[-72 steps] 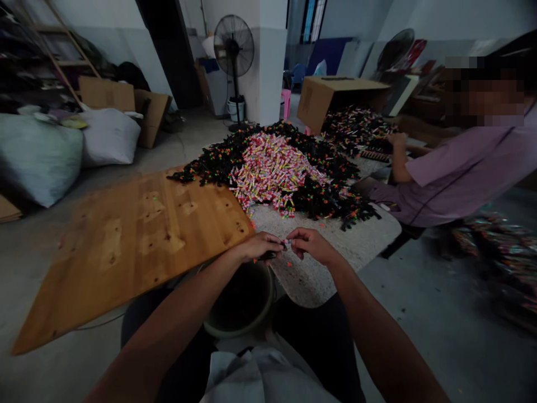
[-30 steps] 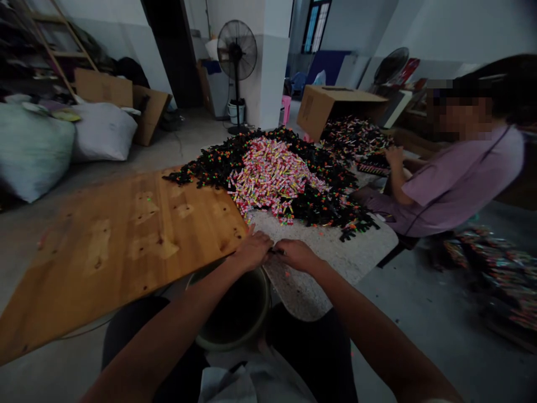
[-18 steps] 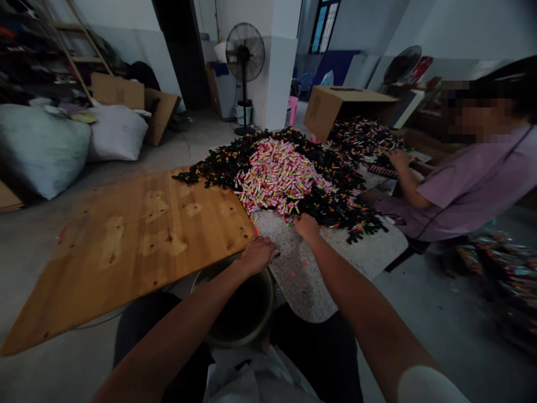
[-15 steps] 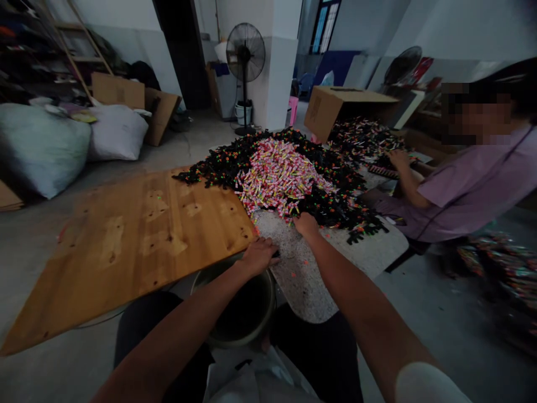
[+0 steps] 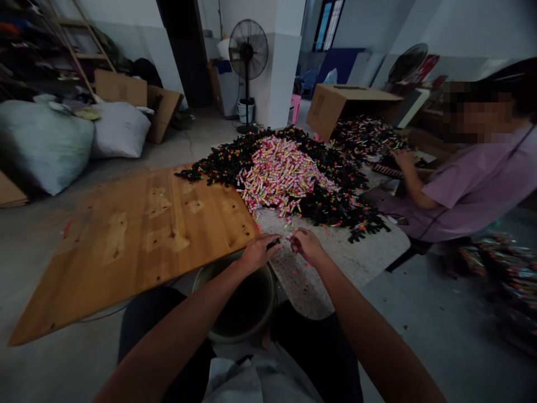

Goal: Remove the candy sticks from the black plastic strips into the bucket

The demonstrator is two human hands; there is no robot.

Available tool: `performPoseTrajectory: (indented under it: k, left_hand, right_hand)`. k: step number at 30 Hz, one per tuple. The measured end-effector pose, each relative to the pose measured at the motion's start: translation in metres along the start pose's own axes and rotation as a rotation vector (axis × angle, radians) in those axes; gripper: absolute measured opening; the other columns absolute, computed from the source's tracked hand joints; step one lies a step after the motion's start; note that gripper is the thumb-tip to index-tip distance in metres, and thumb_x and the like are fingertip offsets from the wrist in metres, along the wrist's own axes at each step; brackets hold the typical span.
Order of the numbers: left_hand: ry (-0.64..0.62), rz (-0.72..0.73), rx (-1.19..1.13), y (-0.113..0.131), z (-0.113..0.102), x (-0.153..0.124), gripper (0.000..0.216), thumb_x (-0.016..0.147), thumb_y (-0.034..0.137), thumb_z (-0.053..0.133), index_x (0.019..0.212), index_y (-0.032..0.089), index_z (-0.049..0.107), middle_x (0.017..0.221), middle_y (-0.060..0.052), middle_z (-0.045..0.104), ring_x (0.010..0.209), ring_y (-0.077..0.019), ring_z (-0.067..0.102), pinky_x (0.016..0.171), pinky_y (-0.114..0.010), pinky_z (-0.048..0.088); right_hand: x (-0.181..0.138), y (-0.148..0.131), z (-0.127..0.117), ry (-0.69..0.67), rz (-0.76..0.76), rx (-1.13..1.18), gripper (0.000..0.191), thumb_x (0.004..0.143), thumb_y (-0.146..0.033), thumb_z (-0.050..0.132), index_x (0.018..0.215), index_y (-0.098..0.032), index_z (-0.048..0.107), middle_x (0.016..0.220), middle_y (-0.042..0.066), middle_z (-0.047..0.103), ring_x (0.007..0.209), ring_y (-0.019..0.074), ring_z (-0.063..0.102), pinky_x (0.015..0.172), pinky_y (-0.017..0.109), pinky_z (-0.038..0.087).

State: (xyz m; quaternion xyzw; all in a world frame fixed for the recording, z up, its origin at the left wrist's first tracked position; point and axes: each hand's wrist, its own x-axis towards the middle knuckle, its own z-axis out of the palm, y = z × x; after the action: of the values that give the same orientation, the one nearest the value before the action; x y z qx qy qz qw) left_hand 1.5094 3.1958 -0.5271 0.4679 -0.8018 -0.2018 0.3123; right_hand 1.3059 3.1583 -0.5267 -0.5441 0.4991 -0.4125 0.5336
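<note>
My left hand [image 5: 257, 252] is closed on a small black piece [image 5: 273, 243] above the near edge of the speckled table [image 5: 310, 291]. Close to its right, my right hand [image 5: 305, 246] has its fingers pinched on a small pinkish piece [image 5: 289, 239], too small to make out fully. Just beyond both hands lies a heap of small pink, white and yellow wrapped tubes [image 5: 279, 170]. Around that heap spreads a pile of black plastic pieces [image 5: 222, 159] with orange and green tips. Below my left forearm stands a round bucket [image 5: 268, 313], its inside dark.
A wooden board [image 5: 138, 235] extends left of the bucket. At the right a co-worker [image 5: 470, 190] sits by a second pile [image 5: 364, 137] and a tipped cardboard box [image 5: 327, 109]. Stuffed sacks [image 5: 46, 140] and a standing fan [image 5: 247, 53] are farther back. Packed goods [image 5: 499, 263] lie on the floor.
My right hand has drawn back from the edge of the pink heap toward my left hand, with a small piece in its fingers. The left hand has turned slightly, showing its black piece more.
</note>
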Motion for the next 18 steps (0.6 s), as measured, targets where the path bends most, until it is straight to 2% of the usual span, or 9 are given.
performPoseTrajectory:
  k: [3,5,13,18]
  left_hand:
    - [-0.013,0.021,0.016,0.007,-0.003,0.002,0.040,0.100,0.047,0.053,0.125,0.019,0.068,0.108,-0.009,0.072,0.099,-0.0208,0.066,0.093,-0.032,0.050]
    - [-0.041,0.057,0.049,0.011,-0.005,0.002,0.038,0.101,0.047,0.051,0.120,0.020,0.069,0.105,-0.008,0.071,0.097,-0.0202,0.065,0.091,-0.031,0.049]
    - [-0.108,0.199,0.191,0.020,-0.017,0.002,0.040,0.102,0.051,0.047,0.113,0.019,0.068,0.098,-0.007,0.068,0.091,-0.0183,0.063,0.084,-0.028,0.047]
    - [-0.114,0.271,0.269,0.023,-0.023,0.001,0.037,0.103,0.050,0.046,0.111,0.020,0.067,0.097,-0.005,0.067,0.091,-0.0177,0.064,0.082,-0.027,0.047]
  right_hand:
    - [-0.021,-0.008,0.011,-0.065,-0.074,0.331,0.029,0.071,-0.045,0.068,0.080,-0.024,0.051,0.060,-0.005,0.057,0.044,0.0116,0.050,0.043,0.024,0.042]
    - [-0.029,-0.013,0.013,-0.100,-0.094,0.430,0.030,0.068,-0.040,0.073,0.083,-0.024,0.052,0.058,-0.006,0.058,0.043,0.0118,0.051,0.042,0.024,0.042]
    - [-0.037,-0.017,0.008,-0.204,-0.156,0.407,0.021,0.076,-0.036,0.071,0.088,-0.022,0.061,0.059,-0.006,0.060,0.043,0.0110,0.051,0.042,0.024,0.042]
    - [-0.040,-0.012,0.007,-0.166,-0.188,0.330,0.025,0.081,-0.041,0.067,0.094,-0.021,0.062,0.059,-0.005,0.061,0.044,0.0116,0.053,0.043,0.024,0.044]
